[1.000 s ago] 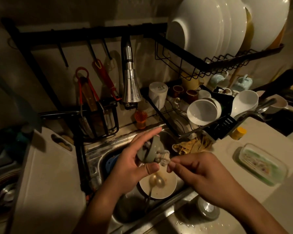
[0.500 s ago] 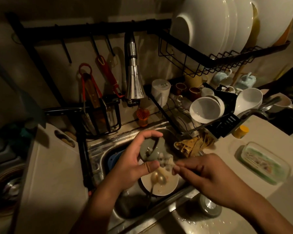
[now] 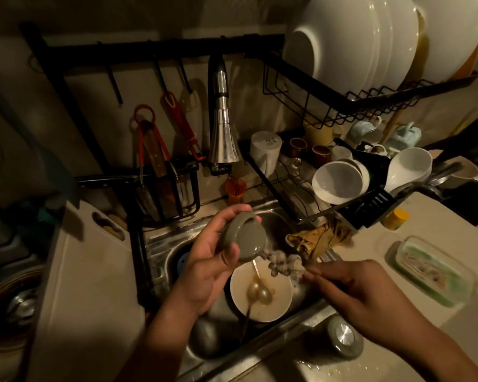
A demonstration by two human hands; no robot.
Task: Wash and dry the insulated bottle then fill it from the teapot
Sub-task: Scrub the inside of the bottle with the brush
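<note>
The left hand [image 3: 210, 266] curls round the grey-green bottle lid [image 3: 243, 241], thumb across its face, holding it tilted above the sink [image 3: 160, 252]. The right hand [image 3: 364, 293] pinches a mottled, blurred scrubbing pad [image 3: 283, 264] in its fingertips, just beside the lid's lower edge. Under both, a white bowl [image 3: 239, 282] with spoons [image 3: 260, 292] sits in the sink. The insulated bottle [image 3: 342, 339] stands upright and open on the wet bench [image 3: 439, 221], by the sink's front edge.

We see the grey bottle lid [image 3: 243, 241] tilted above the sink [image 3: 160, 241]; the grey bottle [image 3: 342, 339] stands upright on the wet table [image 3: 431, 224].
</note>
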